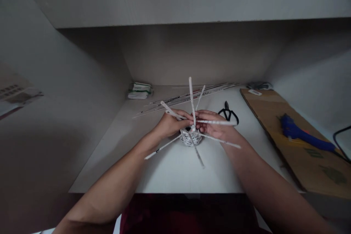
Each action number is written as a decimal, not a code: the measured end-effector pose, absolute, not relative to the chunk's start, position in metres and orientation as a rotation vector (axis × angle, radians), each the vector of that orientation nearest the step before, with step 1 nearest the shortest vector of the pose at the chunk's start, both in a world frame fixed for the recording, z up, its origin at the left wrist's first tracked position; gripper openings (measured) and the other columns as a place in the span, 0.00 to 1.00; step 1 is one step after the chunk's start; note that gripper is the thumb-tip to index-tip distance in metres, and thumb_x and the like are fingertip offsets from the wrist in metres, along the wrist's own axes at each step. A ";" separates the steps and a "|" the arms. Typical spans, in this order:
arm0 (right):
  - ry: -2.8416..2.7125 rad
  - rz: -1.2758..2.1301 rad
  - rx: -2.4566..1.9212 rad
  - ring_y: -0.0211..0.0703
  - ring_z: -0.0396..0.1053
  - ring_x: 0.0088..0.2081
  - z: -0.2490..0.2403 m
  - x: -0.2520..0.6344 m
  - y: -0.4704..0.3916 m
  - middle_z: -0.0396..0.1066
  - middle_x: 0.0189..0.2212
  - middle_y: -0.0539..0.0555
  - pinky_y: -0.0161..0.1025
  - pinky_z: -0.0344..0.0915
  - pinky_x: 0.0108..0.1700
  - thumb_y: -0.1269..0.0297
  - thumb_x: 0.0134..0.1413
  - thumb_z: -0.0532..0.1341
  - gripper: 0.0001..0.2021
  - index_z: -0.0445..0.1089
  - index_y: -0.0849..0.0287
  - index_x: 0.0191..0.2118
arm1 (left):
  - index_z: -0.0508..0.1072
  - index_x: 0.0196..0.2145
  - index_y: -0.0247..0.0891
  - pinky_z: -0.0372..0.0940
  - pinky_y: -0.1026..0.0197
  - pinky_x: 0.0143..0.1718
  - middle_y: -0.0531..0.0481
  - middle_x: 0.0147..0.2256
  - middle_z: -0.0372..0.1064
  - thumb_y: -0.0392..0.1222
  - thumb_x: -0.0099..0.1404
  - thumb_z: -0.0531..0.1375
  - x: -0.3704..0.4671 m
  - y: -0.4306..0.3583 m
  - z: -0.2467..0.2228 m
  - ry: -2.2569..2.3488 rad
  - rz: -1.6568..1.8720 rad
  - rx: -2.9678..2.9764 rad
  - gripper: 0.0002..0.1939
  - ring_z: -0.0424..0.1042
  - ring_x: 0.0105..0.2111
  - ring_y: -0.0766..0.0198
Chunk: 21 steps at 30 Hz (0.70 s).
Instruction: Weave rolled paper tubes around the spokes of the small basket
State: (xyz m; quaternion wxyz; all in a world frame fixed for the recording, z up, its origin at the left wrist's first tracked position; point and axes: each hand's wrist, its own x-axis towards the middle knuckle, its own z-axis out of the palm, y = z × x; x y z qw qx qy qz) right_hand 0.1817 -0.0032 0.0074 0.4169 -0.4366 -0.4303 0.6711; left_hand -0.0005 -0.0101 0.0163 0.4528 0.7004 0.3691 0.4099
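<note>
A small woven paper basket (191, 139) stands on the white table, with several rolled-paper sticks poking out from its rim in all directions. My left hand (177, 121) grips the basket's rim from the left, thumb and fingers pinched at its far edge. From the right, my right hand (210, 121) closes on the same rim, its fingers bent around the sticks there. One paper stick (191, 98) rises upright between my hands, while another paper stick (219, 122) lies across my right hand. My fingertips partly hide the basket's opening.
Several long paper rolls (175, 100) lie behind my hands. Black-handled scissors (227, 111) rest beyond my right hand. At the right, a blue glue gun (304, 135) lies on a cardboard sheet (268, 117). A white-and-green packet (139, 90) sits in the back left corner. A shelf (192, 0) overhangs the table.
</note>
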 end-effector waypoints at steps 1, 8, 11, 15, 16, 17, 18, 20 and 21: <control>-1.060 1.702 -1.095 0.34 0.65 0.18 0.008 0.182 -0.004 0.71 0.19 0.52 0.31 0.61 0.18 0.64 0.44 0.68 0.08 0.73 0.62 0.32 | 0.79 0.30 0.33 0.66 0.62 0.32 0.44 0.29 0.77 0.40 0.53 0.66 -0.001 -0.010 0.016 0.888 1.001 1.709 0.07 0.72 0.28 0.64; -1.129 1.437 -1.133 0.35 0.64 0.17 0.007 0.177 -0.007 0.69 0.18 0.49 0.32 0.58 0.18 0.57 0.39 0.70 0.14 0.72 0.61 0.29 | 0.76 0.29 0.33 0.64 0.61 0.30 0.46 0.26 0.74 0.41 0.49 0.69 0.004 -0.004 0.005 0.949 1.055 1.572 0.11 0.70 0.26 0.65; -1.378 1.111 -1.125 0.37 0.66 0.21 0.008 0.175 -0.011 0.70 0.20 0.50 0.34 0.61 0.22 0.55 0.43 0.68 0.13 0.73 0.61 0.29 | 0.76 0.33 0.33 0.63 0.61 0.29 0.47 0.28 0.74 0.42 0.46 0.71 0.003 -0.002 0.001 1.039 1.074 1.575 0.17 0.70 0.26 0.65; -1.739 0.529 -1.017 0.43 0.71 0.35 0.009 0.176 -0.014 0.74 0.30 0.54 0.39 0.67 0.38 0.62 0.49 0.65 0.05 0.76 0.57 0.30 | 0.77 0.32 0.32 0.63 0.61 0.31 0.47 0.29 0.75 0.42 0.49 0.68 0.003 -0.003 0.003 0.945 0.967 1.573 0.13 0.70 0.28 0.64; -1.787 0.434 -0.996 0.45 0.71 0.37 0.009 0.176 -0.014 0.74 0.32 0.54 0.40 0.66 0.41 0.64 0.49 0.64 0.04 0.76 0.56 0.30 | 0.76 0.30 0.33 0.62 0.62 0.30 0.47 0.27 0.74 0.42 0.49 0.67 0.003 -0.004 0.004 0.921 0.958 1.574 0.11 0.69 0.27 0.65; -1.810 0.391 -0.994 0.45 0.71 0.39 0.009 0.177 -0.014 0.74 0.33 0.54 0.40 0.66 0.43 0.65 0.50 0.64 0.03 0.76 0.56 0.30 | 0.76 0.28 0.33 0.61 0.63 0.29 0.48 0.26 0.73 0.42 0.50 0.67 0.004 -0.005 0.004 0.912 0.960 1.577 0.10 0.67 0.26 0.66; -1.814 0.402 -1.015 0.45 0.71 0.39 0.008 0.179 -0.013 0.74 0.33 0.54 0.40 0.66 0.44 0.65 0.50 0.63 0.04 0.76 0.55 0.32 | 0.75 0.27 0.33 0.59 0.63 0.28 0.49 0.24 0.71 0.42 0.50 0.66 0.005 -0.006 0.005 0.914 0.970 1.581 0.09 0.66 0.25 0.67; -1.812 0.559 -1.108 0.43 0.71 0.36 0.007 0.183 -0.010 0.75 0.32 0.53 0.38 0.66 0.39 0.63 0.52 0.62 0.07 0.75 0.55 0.36 | 0.72 0.25 0.34 0.57 0.64 0.26 0.51 0.23 0.69 0.42 0.51 0.66 0.006 -0.006 0.004 0.936 1.000 1.577 0.09 0.64 0.23 0.68; -1.824 0.676 -1.161 0.42 0.71 0.33 0.007 0.186 -0.009 0.75 0.31 0.52 0.37 0.66 0.36 0.62 0.53 0.61 0.08 0.75 0.56 0.37 | 0.71 0.24 0.35 0.57 0.64 0.26 0.52 0.22 0.68 0.42 0.52 0.66 0.007 -0.006 0.003 0.946 1.017 1.570 0.09 0.64 0.23 0.68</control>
